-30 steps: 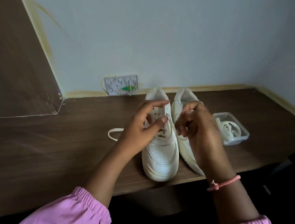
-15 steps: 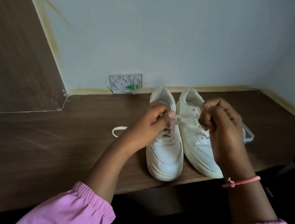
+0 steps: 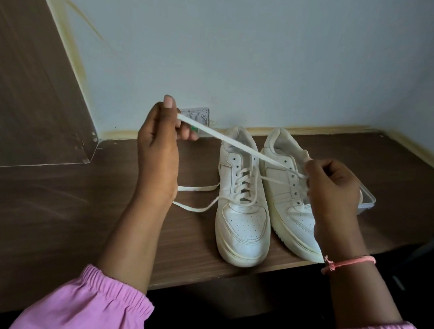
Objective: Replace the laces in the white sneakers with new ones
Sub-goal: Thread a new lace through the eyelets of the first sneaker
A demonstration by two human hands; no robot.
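Head view: my left hand (image 3: 160,143) and right hand (image 3: 331,190) pinch one lace (image 3: 238,144) taut above the sneakers (image 3: 243,206), near the tabletop's (image 3: 48,215) front edge, probably to draw it free.

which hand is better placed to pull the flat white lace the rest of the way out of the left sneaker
Left. The left hand grips the flat white lace raised and clear of the white left sneaker, with open wooden tabletop beside it. The right hand pinches the lace low, close over the white right sneaker.
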